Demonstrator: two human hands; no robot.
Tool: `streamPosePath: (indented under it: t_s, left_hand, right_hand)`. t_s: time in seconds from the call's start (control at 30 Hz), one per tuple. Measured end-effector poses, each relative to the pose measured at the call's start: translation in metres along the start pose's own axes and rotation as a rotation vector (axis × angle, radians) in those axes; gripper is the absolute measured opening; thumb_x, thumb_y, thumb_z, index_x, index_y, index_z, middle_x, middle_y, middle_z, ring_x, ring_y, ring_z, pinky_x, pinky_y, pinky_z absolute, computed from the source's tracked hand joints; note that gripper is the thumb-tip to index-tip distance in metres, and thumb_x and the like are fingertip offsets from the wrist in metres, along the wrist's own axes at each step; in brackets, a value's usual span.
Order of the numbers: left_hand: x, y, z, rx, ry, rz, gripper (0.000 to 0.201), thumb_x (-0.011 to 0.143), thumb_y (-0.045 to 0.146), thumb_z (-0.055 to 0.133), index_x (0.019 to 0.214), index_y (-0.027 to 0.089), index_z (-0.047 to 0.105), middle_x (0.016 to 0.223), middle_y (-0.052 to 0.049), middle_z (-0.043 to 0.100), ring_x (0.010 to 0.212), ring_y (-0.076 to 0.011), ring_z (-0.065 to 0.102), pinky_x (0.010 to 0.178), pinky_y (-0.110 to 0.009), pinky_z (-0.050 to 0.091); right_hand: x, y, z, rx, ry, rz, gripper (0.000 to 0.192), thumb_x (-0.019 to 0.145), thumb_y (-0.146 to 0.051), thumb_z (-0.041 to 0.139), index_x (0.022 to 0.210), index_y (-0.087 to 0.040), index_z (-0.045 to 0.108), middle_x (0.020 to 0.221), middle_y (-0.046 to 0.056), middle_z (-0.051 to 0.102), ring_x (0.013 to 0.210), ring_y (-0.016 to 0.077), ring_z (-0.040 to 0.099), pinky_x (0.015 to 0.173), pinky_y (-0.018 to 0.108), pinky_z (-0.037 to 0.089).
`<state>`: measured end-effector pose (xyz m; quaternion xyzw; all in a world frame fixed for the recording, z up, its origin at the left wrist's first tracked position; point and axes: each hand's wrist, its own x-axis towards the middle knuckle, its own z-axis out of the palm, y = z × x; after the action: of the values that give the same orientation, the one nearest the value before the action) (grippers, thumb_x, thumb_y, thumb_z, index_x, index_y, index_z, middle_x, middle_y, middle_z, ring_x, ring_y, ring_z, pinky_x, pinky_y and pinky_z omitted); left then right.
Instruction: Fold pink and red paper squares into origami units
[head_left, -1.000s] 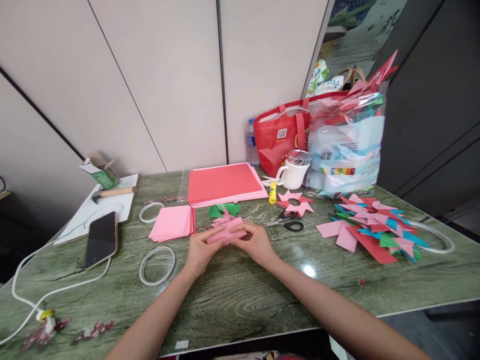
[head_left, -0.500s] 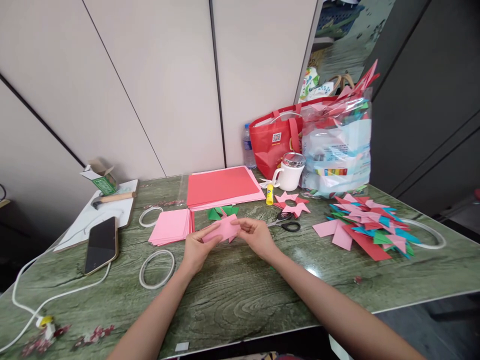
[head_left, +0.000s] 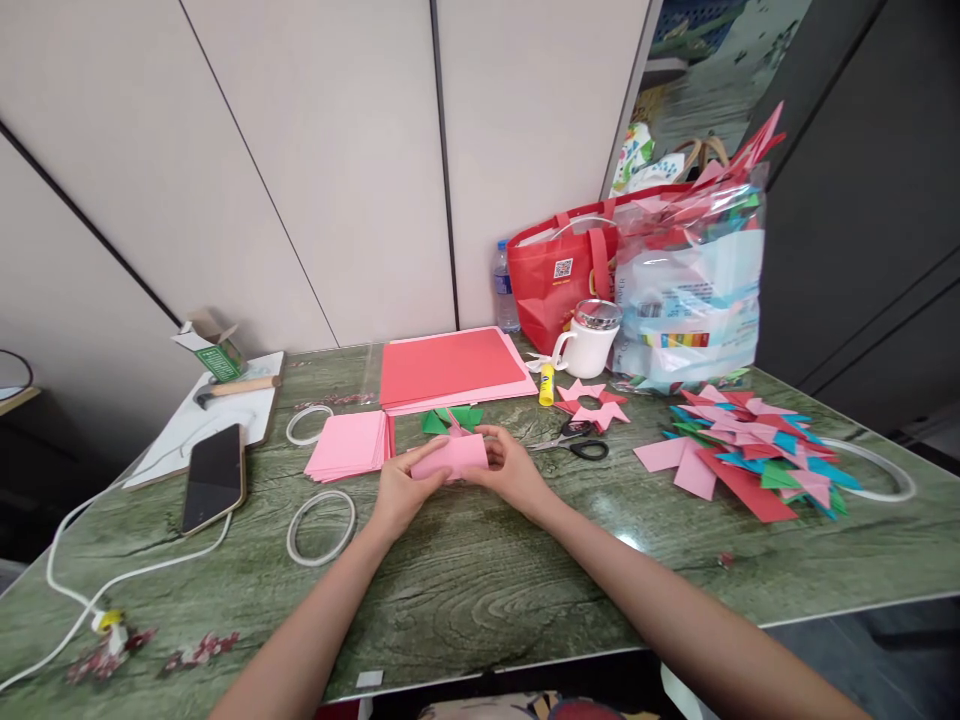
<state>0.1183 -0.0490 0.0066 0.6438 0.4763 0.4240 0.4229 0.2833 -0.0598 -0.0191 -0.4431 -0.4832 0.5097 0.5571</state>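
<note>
A piece of pink paper (head_left: 451, 456), bent over or folded, is held up between both hands above the table. My left hand (head_left: 409, 488) pinches its left end, thumb in front. At the right end my right hand (head_left: 512, 472) grips it with thumb and fingers. Just behind the paper lie green folded pieces (head_left: 452, 419), partly hidden by it. A stack of pink square sheets (head_left: 346, 445) sits left of my left hand, with red sheets at its edge. Scissors with black handles (head_left: 585, 449) lie right of my right hand.
Large red and pink sheets (head_left: 454, 368) lie at the back. A glue stick (head_left: 547, 385), white mug (head_left: 591, 340) and pink-red paper ring (head_left: 592, 404) stand or lie near them. Folded pieces (head_left: 757, 445) pile up at right. Tape rolls (head_left: 321, 528) and a phone (head_left: 214, 478) are left.
The pink paper has gone from a flatter, tilted piece to a more level, curved one. My right hand's fingers have shifted around its right end. The view has moved slightly.
</note>
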Motion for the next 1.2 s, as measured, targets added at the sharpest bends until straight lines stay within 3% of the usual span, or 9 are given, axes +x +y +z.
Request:
streamPosePath:
  t_s: [0.13, 0.2, 0.23, 0.37, 0.47, 0.6, 0.8, 1.07, 1.2]
  left_hand:
    - [0.0, 0.002, 0.004, -0.038, 0.071, 0.091, 0.079, 0.056, 0.024, 0.072, 0.128, 0.018, 0.04, 0.114, -0.007, 0.059, 0.112, -0.024, 0.049, 0.095, -0.032, 0.038]
    - [0.001, 0.0, 0.007, -0.168, 0.063, 0.024, 0.094, 0.055, 0.025, 0.073, 0.135, 0.018, 0.024, 0.107, -0.008, 0.063, 0.099, -0.0235, 0.058, 0.086, -0.034, 0.046]
    - [0.001, -0.001, 0.008, -0.235, 0.031, -0.027, 0.094, 0.055, 0.026, 0.073, 0.135, 0.017, 0.024, 0.101, -0.008, 0.064, 0.09, -0.0228, 0.062, 0.081, -0.035, 0.049]
    - [0.0, -0.004, 0.014, -0.346, -0.074, -0.157, 0.06, 0.055, 0.026, 0.074, 0.107, 0.01, 0.049, 0.086, -0.009, 0.067, 0.073, -0.0219, 0.066, 0.071, -0.036, 0.054]
    - [-0.002, -0.001, 0.015, -0.362, -0.042, -0.182, 0.051, 0.054, 0.025, 0.075, 0.097, 0.011, 0.051, 0.077, -0.008, 0.068, 0.067, -0.0222, 0.066, 0.066, -0.037, 0.055]
    - [-0.001, 0.001, 0.015, -0.386, -0.03, -0.214, 0.049, 0.054, 0.023, 0.074, 0.095, 0.011, 0.05, 0.072, -0.006, 0.068, 0.062, -0.0231, 0.066, 0.064, -0.039, 0.055]
    - [0.0, -0.003, 0.014, -0.446, -0.135, -0.225, 0.036, 0.067, 0.025, 0.064, 0.096, 0.01, 0.049, 0.074, -0.01, 0.069, 0.072, -0.0247, 0.067, 0.068, -0.038, 0.054]
    - [-0.003, -0.007, 0.012, -0.55, -0.278, -0.185, 0.04, 0.073, 0.025, 0.059, 0.108, 0.011, 0.045, 0.093, -0.017, 0.067, 0.08, -0.0261, 0.066, 0.073, -0.039, 0.052]
    - [-0.005, -0.007, 0.012, -0.53, -0.296, -0.194, 0.037, 0.073, 0.025, 0.059, 0.104, 0.009, 0.048, 0.104, -0.02, 0.062, 0.078, -0.0267, 0.066, 0.068, -0.037, 0.053]
  right_hand:
    - [-0.005, -0.004, 0.002, 0.04, -0.051, 0.043, 0.038, 0.056, -0.023, 0.069, 0.09, -0.015, 0.056, 0.085, 0.005, 0.067, 0.073, 0.0171, 0.062, 0.068, 0.031, 0.049]
    - [-0.005, -0.007, 0.002, 0.056, -0.034, 0.049, 0.032, 0.057, -0.025, 0.068, 0.085, -0.015, 0.058, 0.081, 0.004, 0.067, 0.068, 0.0165, 0.061, 0.065, 0.03, 0.049]
    - [-0.005, -0.008, 0.002, 0.065, -0.022, 0.046, 0.03, 0.057, -0.026, 0.068, 0.084, -0.015, 0.059, 0.079, 0.004, 0.067, 0.067, 0.0162, 0.061, 0.064, 0.029, 0.049]
    - [-0.005, -0.008, 0.002, 0.076, -0.008, 0.035, 0.03, 0.057, -0.023, 0.067, 0.084, -0.015, 0.06, 0.082, 0.004, 0.067, 0.068, 0.0157, 0.06, 0.063, 0.028, 0.048]
    - [-0.005, -0.005, 0.002, 0.038, -0.016, 0.044, 0.032, 0.056, -0.023, 0.067, 0.086, -0.014, 0.061, 0.081, 0.004, 0.067, 0.066, 0.0147, 0.059, 0.06, 0.027, 0.047]
    - [-0.003, -0.002, 0.0, -0.022, -0.014, 0.044, 0.029, 0.057, -0.023, 0.065, 0.084, -0.014, 0.058, 0.077, 0.003, 0.066, 0.063, 0.0143, 0.057, 0.057, 0.026, 0.047]
    - [0.002, 0.004, -0.005, -0.108, 0.016, -0.018, 0.032, 0.061, -0.023, 0.063, 0.09, -0.016, 0.053, 0.086, 0.005, 0.065, 0.08, 0.0194, 0.06, 0.072, 0.033, 0.048]
    - [0.005, 0.014, -0.009, -0.136, 0.068, -0.14, 0.031, 0.065, -0.02, 0.057, 0.095, -0.016, 0.051, 0.095, 0.007, 0.062, 0.085, 0.0198, 0.059, 0.079, 0.036, 0.046]
    - [0.005, 0.008, -0.007, -0.137, 0.116, -0.194, 0.03, 0.066, -0.018, 0.055, 0.096, -0.016, 0.053, 0.096, 0.007, 0.061, 0.087, 0.02, 0.058, 0.082, 0.039, 0.045]
